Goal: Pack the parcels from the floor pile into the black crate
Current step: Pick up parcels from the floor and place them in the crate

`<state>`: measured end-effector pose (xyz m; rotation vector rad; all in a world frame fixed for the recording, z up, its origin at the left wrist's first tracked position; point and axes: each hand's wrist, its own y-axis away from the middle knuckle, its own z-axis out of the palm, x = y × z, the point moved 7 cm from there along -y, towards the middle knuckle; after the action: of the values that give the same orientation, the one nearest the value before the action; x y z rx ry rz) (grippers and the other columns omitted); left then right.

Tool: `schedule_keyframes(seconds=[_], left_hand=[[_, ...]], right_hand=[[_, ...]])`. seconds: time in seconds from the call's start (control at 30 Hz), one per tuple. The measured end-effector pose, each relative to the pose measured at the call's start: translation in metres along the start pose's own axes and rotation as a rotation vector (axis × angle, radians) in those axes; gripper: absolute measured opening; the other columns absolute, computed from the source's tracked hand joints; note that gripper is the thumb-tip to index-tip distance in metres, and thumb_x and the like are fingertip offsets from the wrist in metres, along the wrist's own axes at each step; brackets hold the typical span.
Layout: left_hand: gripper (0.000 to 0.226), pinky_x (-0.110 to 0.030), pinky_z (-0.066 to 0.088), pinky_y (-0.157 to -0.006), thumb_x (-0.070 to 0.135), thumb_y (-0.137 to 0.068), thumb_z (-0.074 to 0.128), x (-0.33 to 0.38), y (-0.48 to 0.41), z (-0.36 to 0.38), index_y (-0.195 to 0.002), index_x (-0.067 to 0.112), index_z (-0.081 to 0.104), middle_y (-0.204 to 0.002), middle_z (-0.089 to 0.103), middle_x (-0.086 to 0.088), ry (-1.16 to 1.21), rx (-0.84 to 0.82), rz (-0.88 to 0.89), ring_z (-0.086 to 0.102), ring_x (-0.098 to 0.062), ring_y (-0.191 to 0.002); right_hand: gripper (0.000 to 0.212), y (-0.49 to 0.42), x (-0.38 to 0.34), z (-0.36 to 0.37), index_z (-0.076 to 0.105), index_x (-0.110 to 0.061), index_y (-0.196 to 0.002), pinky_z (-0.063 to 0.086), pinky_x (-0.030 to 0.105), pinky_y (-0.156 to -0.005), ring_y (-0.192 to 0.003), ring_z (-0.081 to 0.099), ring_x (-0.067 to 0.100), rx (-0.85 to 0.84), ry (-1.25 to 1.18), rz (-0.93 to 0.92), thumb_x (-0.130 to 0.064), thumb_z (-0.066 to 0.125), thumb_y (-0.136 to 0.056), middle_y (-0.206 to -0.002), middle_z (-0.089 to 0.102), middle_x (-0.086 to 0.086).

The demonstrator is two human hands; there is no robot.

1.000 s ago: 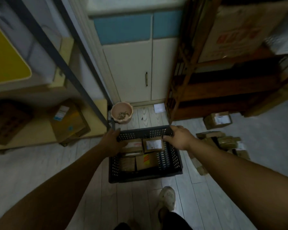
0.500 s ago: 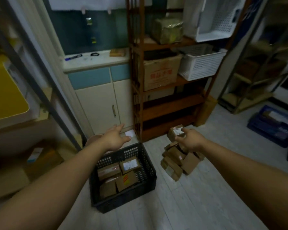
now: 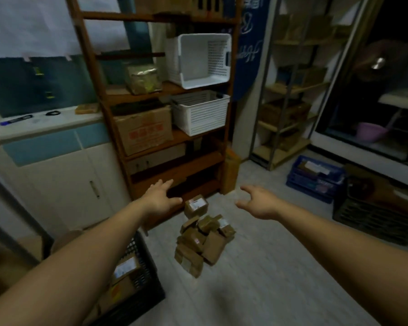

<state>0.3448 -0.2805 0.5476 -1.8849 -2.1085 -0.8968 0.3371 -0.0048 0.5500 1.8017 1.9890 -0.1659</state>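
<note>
Floor (image 3: 269,274) below splayed, empty left grip (image 3: 159,201), right grip (image 3: 259,202)

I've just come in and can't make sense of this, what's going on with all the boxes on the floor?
A person is filling the black crate at lower left, which holds a few parcels. The left hand and right hand are both empty and open, reaching forward toward the floor pile, where many cardboard boxes lie unpacked.
</note>
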Motion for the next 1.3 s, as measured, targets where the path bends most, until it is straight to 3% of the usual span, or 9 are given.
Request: schedule_keyframes(seconds=[0.3, 0.63, 0.9, 1.17, 1.3], left_hand=[[0.075, -0.046, 0.01, -0.117, 0.045, -0.091, 0.053, 0.092, -0.043, 0.062, -0.15, 0.029, 0.01, -0.159, 0.0, -0.005, -0.076, -0.088, 0.031, -0.001, -0.03, -0.145], [0.085, -0.047, 0.01, -0.115, 0.058, -0.083, 0.055, 0.094, -0.196, 0.099, -0.149, 0.032, 0.009, -0.159, 0.0, -0.003, -0.059, -0.154, -0.017, 0.0, -0.031, -0.145], [0.081, -0.045, 0.01, -0.115, 0.054, -0.087, 0.052, 0.106, -0.304, 0.102, -0.15, 0.029, 0.008, -0.159, 0.0, -0.007, -0.053, -0.206, -0.055, 0.001, -0.032, -0.145], [0.076, -0.041, 0.01, -0.116, 0.048, -0.091, 0.05, 0.1, -0.365, 0.118, -0.15, 0.021, 0.01, -0.159, 0.007, -0.008, 0.015, -0.112, -0.196, 0.005, -0.029, -0.145], [0.075, -0.042, 0.015, -0.116, 0.045, -0.09, 0.054, 0.081, -0.379, 0.159, -0.149, 0.02, 0.016, -0.158, 0.014, -0.007, 0.177, 0.003, -0.401, 0.013, -0.028, -0.144]], right_hand=[[0.071, -0.027, 0.123, -0.046, 0.026, -0.02, -0.148, 0.025, 0.037, -0.112, -0.141, 0.027, 0.025, 0.018, -0.055, 0.106, -0.052, 0.051, -0.09, -0.155, 0.026, 0.007], [0.075, -0.146, 0.171, -0.032, 0.024, -0.019, -0.149, 0.025, 0.032, -0.11, -0.139, 0.029, 0.025, -0.121, -0.032, 0.13, -0.056, 0.049, -0.089, -0.155, 0.024, 0.007], [0.073, -0.259, 0.2, -0.045, 0.025, -0.017, -0.149, 0.026, 0.033, -0.111, -0.138, 0.031, 0.024, -0.181, -0.035, 0.142, -0.054, 0.049, -0.09, -0.155, 0.025, 0.007], [0.074, -0.377, 0.212, -0.017, 0.024, -0.019, -0.149, 0.028, 0.032, -0.108, -0.138, 0.031, 0.025, -0.337, 0.004, 0.0, -0.055, 0.05, -0.09, -0.155, 0.026, 0.007], [0.071, -0.441, 0.228, 0.022, 0.026, -0.019, -0.148, 0.03, 0.031, -0.106, -0.137, 0.033, 0.024, -0.474, 0.006, -0.122, -0.051, 0.052, -0.091, -0.154, 0.028, 0.008]])
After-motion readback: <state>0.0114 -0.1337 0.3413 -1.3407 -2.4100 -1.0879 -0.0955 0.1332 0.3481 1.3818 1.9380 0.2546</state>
